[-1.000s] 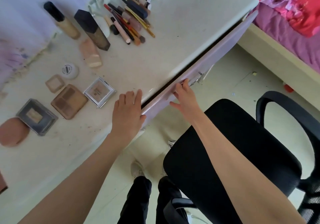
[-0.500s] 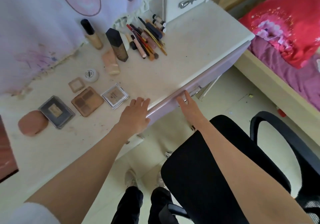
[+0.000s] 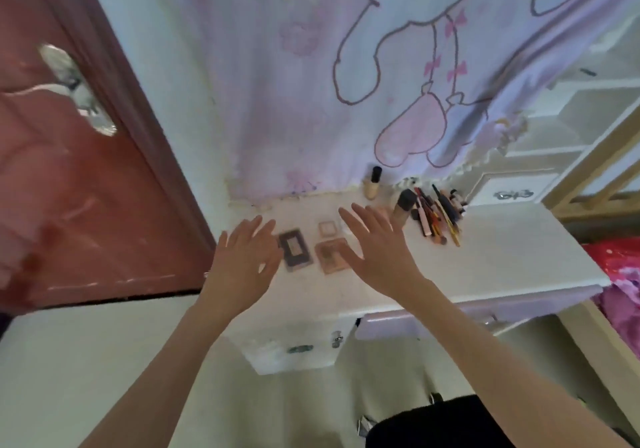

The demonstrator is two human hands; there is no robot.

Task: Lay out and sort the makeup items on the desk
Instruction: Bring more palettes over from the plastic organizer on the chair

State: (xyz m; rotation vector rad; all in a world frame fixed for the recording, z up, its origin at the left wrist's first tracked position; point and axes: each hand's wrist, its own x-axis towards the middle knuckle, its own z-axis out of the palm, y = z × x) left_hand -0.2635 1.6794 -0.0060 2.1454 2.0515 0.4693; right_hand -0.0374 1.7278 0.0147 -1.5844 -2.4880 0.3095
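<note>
Hands, left hand [image 3: 244,263] and right hand [image 3: 375,247], hover spread and empty above the compacts [image 3: 294,248] near the desk's [image 3: 502,267] left edge; sorting looks finished, leaving withdrawal.

Motion blur softens the whole frame. The right hand [image 3: 375,245] covers the right part of the brown palette [image 3: 330,257] at centre, and the left hand [image 3: 242,260] hides whatever lies left of the dark compact [image 3: 293,248]. The pencils and brushes [image 3: 438,217] at centre right smear together, uncountable.
</note>
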